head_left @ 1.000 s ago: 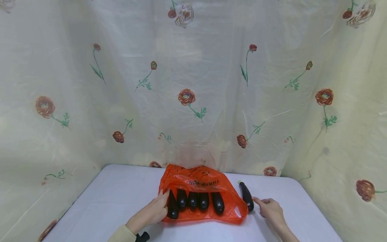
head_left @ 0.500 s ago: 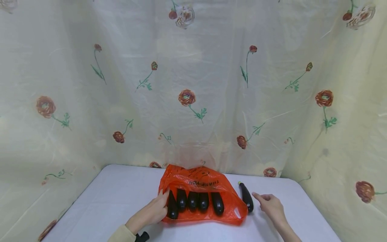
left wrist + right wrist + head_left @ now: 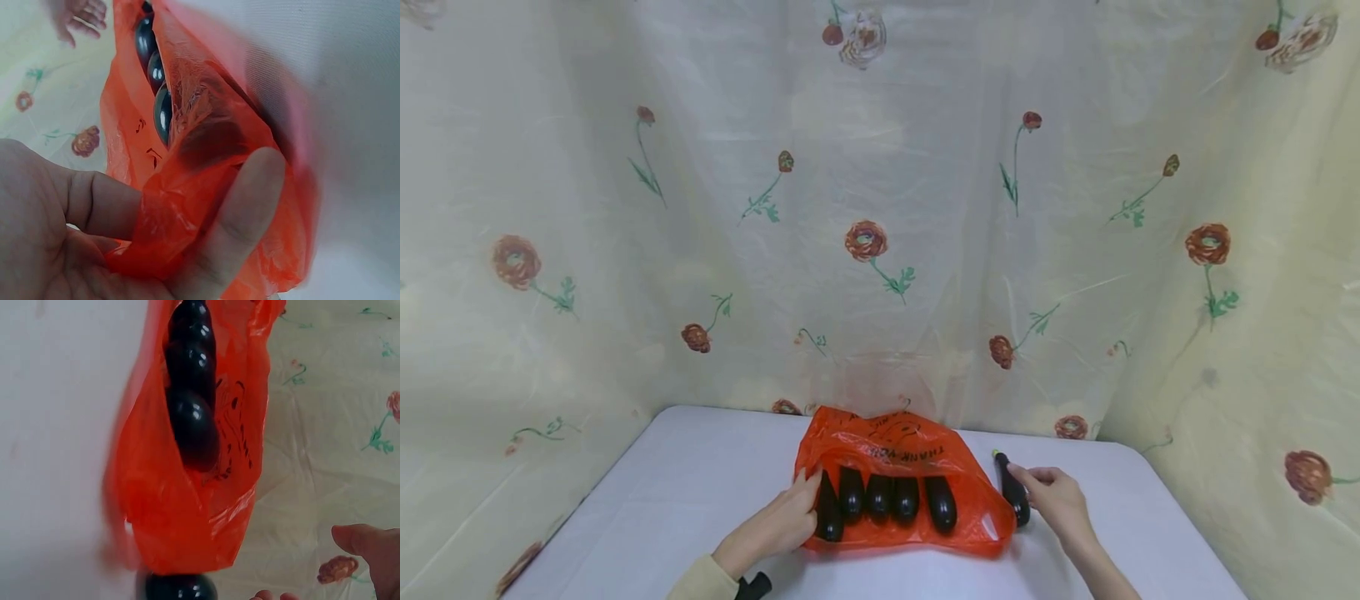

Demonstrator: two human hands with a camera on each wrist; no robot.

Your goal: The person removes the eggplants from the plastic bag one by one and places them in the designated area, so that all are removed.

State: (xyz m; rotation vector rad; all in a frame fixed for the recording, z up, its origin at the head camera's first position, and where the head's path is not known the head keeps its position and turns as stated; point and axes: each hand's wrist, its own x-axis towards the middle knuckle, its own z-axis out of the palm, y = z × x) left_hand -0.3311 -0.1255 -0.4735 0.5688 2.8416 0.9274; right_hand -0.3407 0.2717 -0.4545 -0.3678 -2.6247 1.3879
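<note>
An orange-red plastic bag printed "THANK YOU" lies on its side, mouth facing me. Several dark, glossy eggplants lie in a row inside. At the mouth's left edge, my left hand pinches the bag film between thumb and fingers, beside the leftmost eggplant. One loose eggplant with a green stem end lies outside, along the bag's right side. My right hand is over it, fingertips overlapping its middle; its thumb stands apart from the fingers in the right wrist view.
A white-covered table bears everything. Behind and at both sides hangs a flowered plastic curtain, close to the table's back edge. A black cylindrical piece shows beside my left sleeve.
My right hand drew slightly up off the loose eggplant's right side, then moved left over its middle. The left hand, bag and eggplants stay in place.
</note>
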